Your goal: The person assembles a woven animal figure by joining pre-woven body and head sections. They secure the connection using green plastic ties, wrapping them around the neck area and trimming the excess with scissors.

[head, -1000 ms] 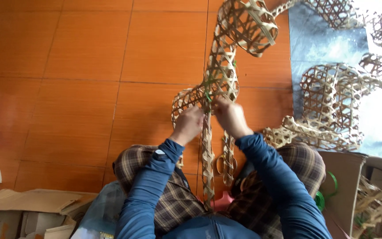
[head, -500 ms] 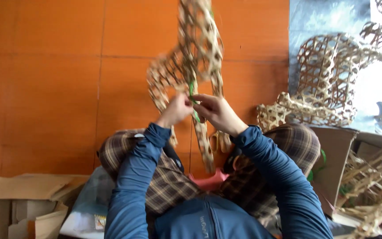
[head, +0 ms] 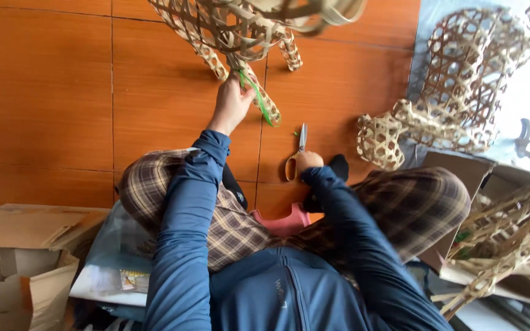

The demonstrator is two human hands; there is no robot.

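Above the left hand [head: 231,104], open-weave bamboo frame [head: 240,24]

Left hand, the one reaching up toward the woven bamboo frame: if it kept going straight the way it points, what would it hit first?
The left hand points up at the woven bamboo frame; it would probably meet the frame's leg by the green tie first.

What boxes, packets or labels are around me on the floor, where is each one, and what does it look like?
Cardboard boxes: lower left, flattened and torn, plain brown.
Clear plastic bag: beside the left knee, crumpled, bluish.
Small printed label: on white sheets under that bag, yellowish, too small to make out.
Open brown carton: right, behind the right knee, partly hidden.
No screens or signs in view.
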